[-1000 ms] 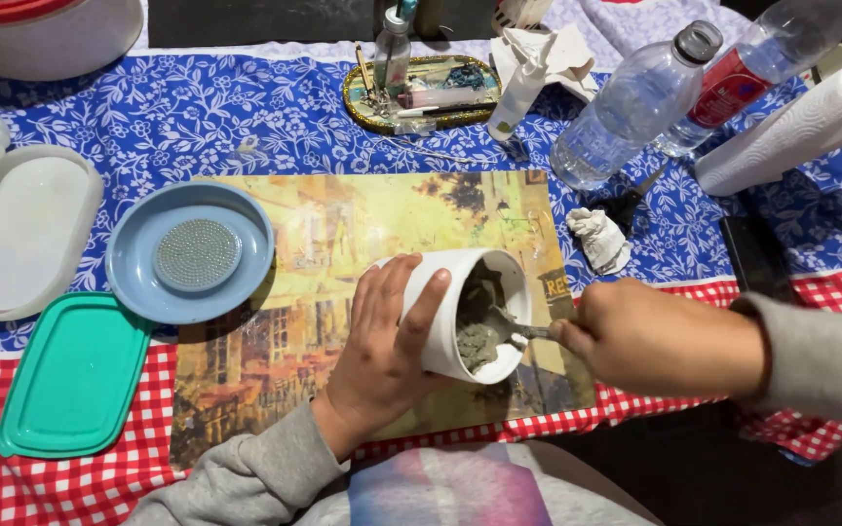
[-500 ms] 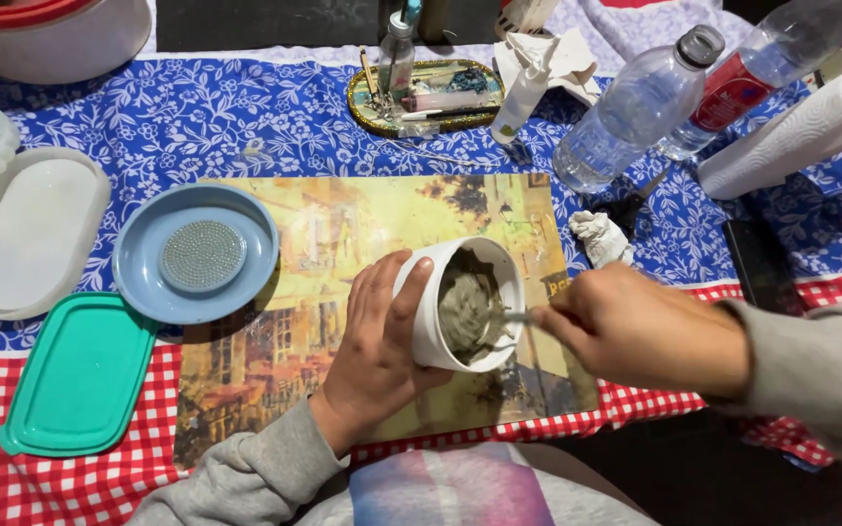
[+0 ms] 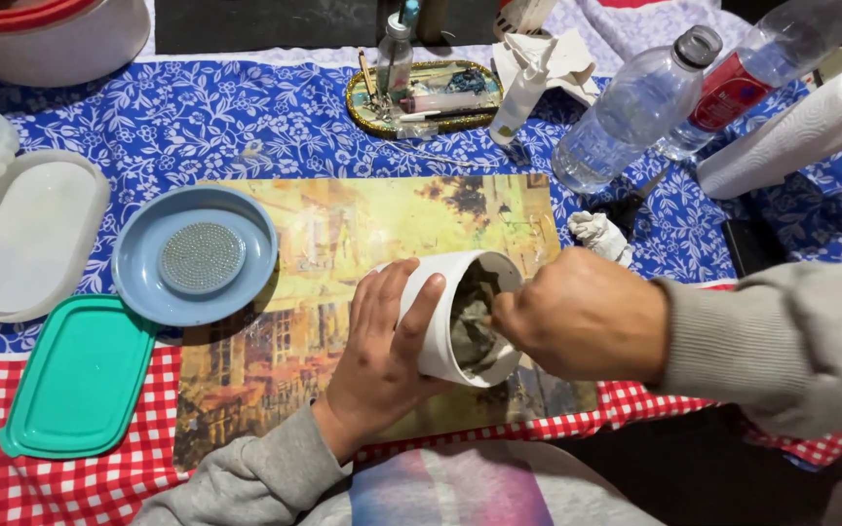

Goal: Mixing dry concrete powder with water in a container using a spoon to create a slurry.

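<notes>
My left hand (image 3: 379, 353) wraps around a white cup (image 3: 440, 302) and tilts it toward my right side, over a painted placemat (image 3: 343, 234). Grey paste (image 3: 470, 331) fills the inside of the cup. My right hand (image 3: 582, 314) is closed on a thin stirring tool whose tip sits in the paste; most of the tool is hidden by my fingers.
A blue round dish (image 3: 195, 255) with a grey textured disc, a teal lid (image 3: 80, 375) and a white oval mould (image 3: 26, 234) lie at the left. Two plastic bottles (image 3: 635, 107), a paper towel roll (image 3: 801, 131), a crumpled tissue (image 3: 598, 234) and an oval tray (image 3: 426, 97) stand behind.
The cup has tilted further on its side toward my right hand. My right hand has moved left, closer to the cup's mouth, with the tool deeper in the paste.
</notes>
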